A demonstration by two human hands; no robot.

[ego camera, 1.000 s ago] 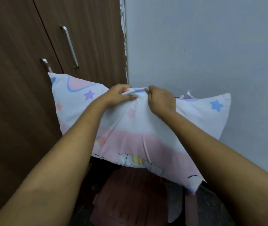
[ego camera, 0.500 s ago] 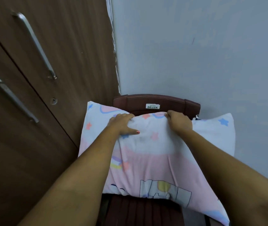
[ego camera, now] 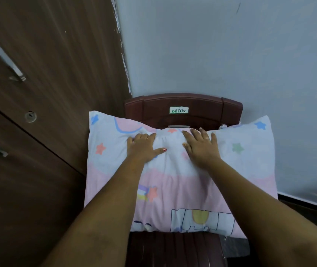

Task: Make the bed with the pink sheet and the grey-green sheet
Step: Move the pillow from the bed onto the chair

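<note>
L hand point(ego camera: 142, 149), R hand point(ego camera: 201, 149) flat on puffy pillow point(ego camera: 175, 191) (star print)

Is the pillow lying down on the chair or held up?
Lying down: the pillow rests across the chair, left hand and right hand flat on top.

Corner chair point(ego camera: 182, 102) with bedding
A star-printed pillow point(ego camera: 254, 162) lies on the dark red seat labelled DELUX, between a brown wardrobe point(ego camera: 57, 54) and a grey wall point(ego camera: 231, 45).

I log this as a home bedroom corner: brown wooden wardrobe point(ego camera: 53, 97) with metal handle point(ego camera: 17, 73), painted wall point(ego camera: 231, 54), plastic chair point(ego camera: 182, 103) carrying a star-printed pillow point(ego camera: 175, 189).
</note>
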